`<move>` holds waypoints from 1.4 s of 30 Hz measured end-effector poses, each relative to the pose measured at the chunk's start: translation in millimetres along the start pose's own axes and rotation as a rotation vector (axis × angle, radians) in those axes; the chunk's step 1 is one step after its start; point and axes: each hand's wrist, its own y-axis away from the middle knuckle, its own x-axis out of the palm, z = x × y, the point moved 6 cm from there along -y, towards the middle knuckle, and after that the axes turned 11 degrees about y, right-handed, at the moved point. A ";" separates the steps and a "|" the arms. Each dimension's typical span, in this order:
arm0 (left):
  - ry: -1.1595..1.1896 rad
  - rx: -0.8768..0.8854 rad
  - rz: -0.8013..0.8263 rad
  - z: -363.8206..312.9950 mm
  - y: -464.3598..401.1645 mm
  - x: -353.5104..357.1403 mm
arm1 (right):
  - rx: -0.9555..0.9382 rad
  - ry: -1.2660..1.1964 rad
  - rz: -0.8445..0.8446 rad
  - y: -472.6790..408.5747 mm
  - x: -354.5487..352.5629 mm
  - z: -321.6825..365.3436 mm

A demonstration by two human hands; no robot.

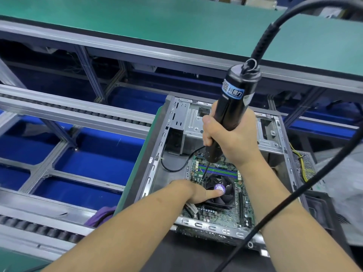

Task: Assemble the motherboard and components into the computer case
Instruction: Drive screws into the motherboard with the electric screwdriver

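An open grey computer case (157,154) lies on its side with a green motherboard (216,211) inside. A black CPU cooler fan (225,197) with a purple centre label sits on the board. My right hand (231,138) grips a black electric screwdriver (233,101) held upright; its bit points down at the board next to the fan's far left corner. My left hand (196,191) rests on the fan, its thumb pressing the purple label. The other fingers are hidden behind the hand.
The screwdriver's thick black cable (306,185) arcs overhead and down the right side across the case. A roller conveyor frame (74,114) over blue bins lies to the left. A green bench top (157,22) runs behind. A purple cloth (102,214) lies left of the case.
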 end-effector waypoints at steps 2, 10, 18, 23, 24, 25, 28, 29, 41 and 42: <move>0.002 -0.009 0.010 0.0 1.2 0.4 | 0.001 0.015 0.005 -1.3 0.0 -0.7; -0.042 -0.002 0.002 -0.5 -1.8 0.3 | 0.010 0.021 0.013 -3.0 -0.9 -3.1; -0.113 0.054 -0.193 1.1 0.4 -12.6 | -0.065 -0.057 -0.154 3.1 -23.7 16.7; -0.483 0.328 -0.791 -45.1 37.8 -43.2 | -0.092 0.004 -0.340 5.9 -92.4 21.7; -0.513 0.431 -0.865 -59.0 42.7 -44.1 | -0.076 0.008 -0.374 10.0 -103.3 17.7; -0.513 0.524 -0.892 -69.9 42.7 -43.0 | -0.058 0.002 -0.404 14.4 -112.4 13.2; -0.559 0.579 -0.636 -82.0 21.4 -27.9 | -0.010 -0.027 -0.452 26.5 -130.6 -1.4; -0.546 0.542 -0.517 -80.6 13.6 -20.0 | 0.004 -0.041 -0.455 29.6 -134.2 -6.5; -0.519 0.445 -0.366 -78.6 -3.4 -5.2 | 0.047 -0.125 -0.418 31.3 -128.0 -28.7; -0.518 0.447 -0.365 -78.4 -3.7 -5.6 | 0.048 -0.122 -0.415 30.5 -127.5 -29.4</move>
